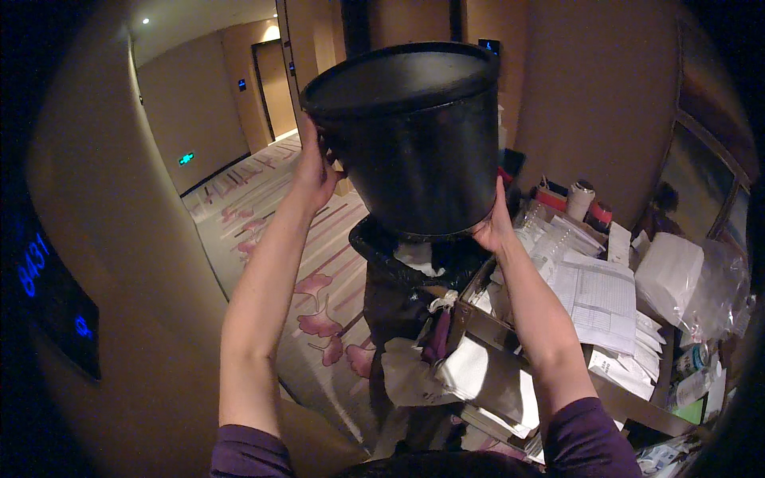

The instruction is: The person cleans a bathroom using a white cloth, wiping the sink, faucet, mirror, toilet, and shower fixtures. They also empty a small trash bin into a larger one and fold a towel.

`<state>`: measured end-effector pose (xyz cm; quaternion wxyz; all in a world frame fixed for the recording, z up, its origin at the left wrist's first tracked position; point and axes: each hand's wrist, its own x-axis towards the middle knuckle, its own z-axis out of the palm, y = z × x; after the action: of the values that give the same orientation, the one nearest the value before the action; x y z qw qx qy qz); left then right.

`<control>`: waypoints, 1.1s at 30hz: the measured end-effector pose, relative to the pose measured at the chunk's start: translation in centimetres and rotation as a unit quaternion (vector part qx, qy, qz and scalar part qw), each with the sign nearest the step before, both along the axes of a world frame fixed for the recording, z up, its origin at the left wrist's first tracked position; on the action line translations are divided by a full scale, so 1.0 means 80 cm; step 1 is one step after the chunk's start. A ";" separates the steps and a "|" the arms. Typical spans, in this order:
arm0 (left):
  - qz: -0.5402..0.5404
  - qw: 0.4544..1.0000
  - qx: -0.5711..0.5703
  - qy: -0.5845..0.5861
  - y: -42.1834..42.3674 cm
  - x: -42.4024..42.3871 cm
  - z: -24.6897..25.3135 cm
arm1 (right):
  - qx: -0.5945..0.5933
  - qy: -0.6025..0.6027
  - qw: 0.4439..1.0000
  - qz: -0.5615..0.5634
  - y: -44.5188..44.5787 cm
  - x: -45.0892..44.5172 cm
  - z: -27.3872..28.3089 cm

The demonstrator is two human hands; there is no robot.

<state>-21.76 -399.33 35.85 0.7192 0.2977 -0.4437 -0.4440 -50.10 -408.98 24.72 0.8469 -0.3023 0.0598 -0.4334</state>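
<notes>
Both of my hands hold up a black round waste bin (424, 155), its rim tilted so that part of the dark inner wall shows. My left hand (317, 164) grips its left side below the rim, while my right hand (496, 221) supports it low on the right, near the base. Whether anything lies at the bottom of the bin is hidden. Under it hangs a black trash bag (388, 281) with an open mouth and some white crumpled paper (420, 258) inside. The bag is beside a brown housekeeping cart (490, 325).
Printed forms (594, 299), envelopes, bottles and a plastic-wrapped white paper stack (669, 275) crowd the cart top at right. White linens or papers fill the cart below. A wall with a lit room-number panel (54, 299) stands close at left. Patterned carpet (317, 299) runs along the corridor.
</notes>
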 end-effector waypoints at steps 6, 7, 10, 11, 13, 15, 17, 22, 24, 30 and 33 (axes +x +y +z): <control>0.021 1.000 0.006 0.011 0.046 -0.011 -0.013 | -0.015 0.001 0.999 -0.029 0.028 0.003 0.016; 0.035 0.999 0.017 0.023 0.058 -0.011 -0.017 | -0.024 -0.003 0.999 -0.042 0.032 0.005 0.018; 0.085 0.995 -0.017 0.057 0.101 -0.019 -0.036 | -0.044 -0.020 0.999 0.016 0.046 0.010 0.029; 0.104 0.993 -0.026 0.057 0.121 -0.024 -0.045 | -0.058 -0.033 0.998 0.019 0.052 0.010 0.035; 0.134 0.988 -0.054 0.057 0.169 -0.045 -0.070 | -0.052 -0.058 0.995 0.066 0.067 0.007 0.050; 0.159 0.981 -0.059 0.090 0.228 -0.081 -0.108 | -0.097 -0.084 0.986 0.104 0.087 -0.001 0.064; 0.119 0.989 -0.074 0.035 0.296 -0.126 -0.158 | -0.105 -0.105 0.977 0.152 0.114 -0.016 0.075; 0.256 0.922 0.189 0.221 0.469 -0.241 -0.322 | -0.096 0.019 0.989 0.109 0.226 -0.068 0.041; 0.216 0.902 0.240 0.288 0.542 -0.285 -0.403 | -0.178 0.129 0.969 0.113 0.296 -0.092 0.003; 0.365 0.713 0.596 -0.053 0.818 -0.392 -0.595 | -0.510 0.414 0.710 0.254 0.539 -0.107 -0.134; 0.472 0.609 0.638 0.008 0.917 -0.439 -0.599 | -0.624 0.445 0.586 0.261 0.645 -0.092 -0.222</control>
<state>-56.90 -325.98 -12.05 0.4611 0.8456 0.1593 -0.2166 -57.49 -357.41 6.93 0.3946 -0.9145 0.0620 0.0643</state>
